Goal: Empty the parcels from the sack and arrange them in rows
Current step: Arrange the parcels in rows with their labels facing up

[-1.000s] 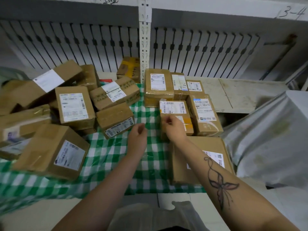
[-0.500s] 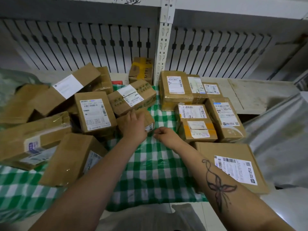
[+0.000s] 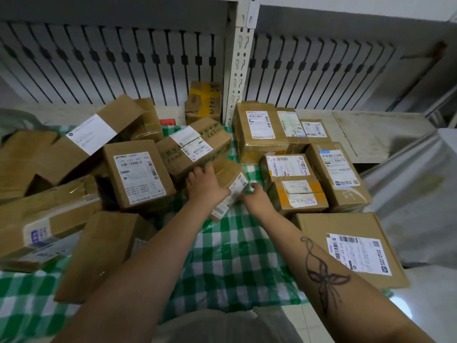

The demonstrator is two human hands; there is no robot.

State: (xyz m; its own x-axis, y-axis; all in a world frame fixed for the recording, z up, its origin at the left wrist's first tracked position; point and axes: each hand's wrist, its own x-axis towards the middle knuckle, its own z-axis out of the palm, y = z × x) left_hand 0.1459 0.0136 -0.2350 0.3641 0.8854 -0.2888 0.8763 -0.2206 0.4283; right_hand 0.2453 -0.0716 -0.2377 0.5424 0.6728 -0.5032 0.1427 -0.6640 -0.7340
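A small brown parcel (image 3: 228, 177) with a white label lies at the centre, tilted on the green-checked cloth (image 3: 230, 256). My left hand (image 3: 205, 186) grips its left side and my right hand (image 3: 254, 198) holds its right end at the label. To the left sits a loose heap of cardboard parcels (image 3: 138, 177). On the right, several parcels (image 3: 294, 169) stand side by side in rows, labels up, with a large flat parcel (image 3: 351, 248) at the near end.
A white shelf post (image 3: 238, 60) rises behind the pile, with a barred railing (image 3: 111, 65) along the back. A taped box (image 3: 204, 101) stands by the post. Grey-white sacking (image 3: 410, 194) lies at the right, beside a bare board (image 3: 366, 134).
My right hand left the arranged parcels on the right and moved to the centre. Both hands have closed on the small parcel, which has been pulled out from the heap and tilted.
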